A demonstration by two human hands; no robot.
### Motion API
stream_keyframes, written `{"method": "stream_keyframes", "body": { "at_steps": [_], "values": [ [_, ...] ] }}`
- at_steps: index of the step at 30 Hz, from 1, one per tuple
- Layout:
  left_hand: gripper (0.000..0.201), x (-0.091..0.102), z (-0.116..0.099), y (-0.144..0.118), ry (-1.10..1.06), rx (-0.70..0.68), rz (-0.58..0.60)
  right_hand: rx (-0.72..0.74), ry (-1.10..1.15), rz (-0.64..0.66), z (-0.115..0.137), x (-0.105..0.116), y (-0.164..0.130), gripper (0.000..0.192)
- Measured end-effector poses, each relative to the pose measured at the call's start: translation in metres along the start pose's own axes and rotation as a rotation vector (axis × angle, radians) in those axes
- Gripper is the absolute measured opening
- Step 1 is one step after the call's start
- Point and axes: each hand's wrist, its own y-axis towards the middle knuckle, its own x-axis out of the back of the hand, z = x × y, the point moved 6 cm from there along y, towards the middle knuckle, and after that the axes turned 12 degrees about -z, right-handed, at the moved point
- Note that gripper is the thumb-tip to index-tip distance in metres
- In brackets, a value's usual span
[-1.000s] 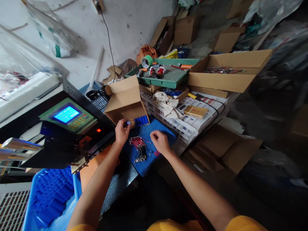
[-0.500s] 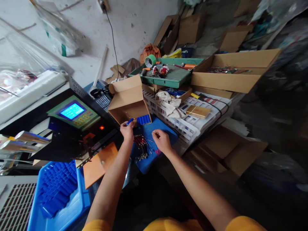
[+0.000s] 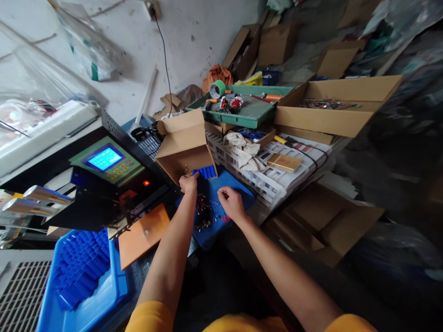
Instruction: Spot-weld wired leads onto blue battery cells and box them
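Note:
My left hand [image 3: 188, 183] reaches into the mouth of a small cardboard box [image 3: 183, 138] that lies on its side. Its knuckles touch a row of blue cylindrical cells [image 3: 206, 172] inside, and its fingertips are hidden from me. My right hand [image 3: 230, 203] rests with curled fingers on a blue mat [image 3: 242, 190], and I see nothing in it. Between the hands a bundle of red wires with metal ends [image 3: 204, 213] lies on the mat.
A black machine with a lit blue screen [image 3: 104, 158] stands to the left, an orange plate [image 3: 143, 234] below it. A blue crate of cells [image 3: 83, 272] sits at lower left. Behind are a white crate [image 3: 277, 177] with cloth, a green tray [image 3: 256, 115] and open cardboard boxes [image 3: 328, 117].
My left hand, which held a blue cell, has moved forward into the small box, and the cell no longer shows. The right hand has barely moved.

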Motion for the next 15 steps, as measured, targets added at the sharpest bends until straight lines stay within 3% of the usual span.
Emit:
{"method": "stream_keyframes", "body": {
  "at_steps": [6, 10, 15],
  "values": [
    [0.036, 0.014, 0.003, 0.002, 0.195, 0.168, -0.028, 0.011, 0.019, -0.003, 0.002, 0.002, 0.0, 0.018],
    [0.026, 0.015, -0.002, 0.006, 0.216, 0.151, 0.072, 0.016, 0.021, -0.002, 0.002, 0.002, 0.0, 0.019],
    [0.031, 0.023, -0.013, 0.004, 0.253, 0.105, 0.124, 0.017, 0.009, -0.018, 0.002, 0.002, 0.0, 0.019]
  ]
}}
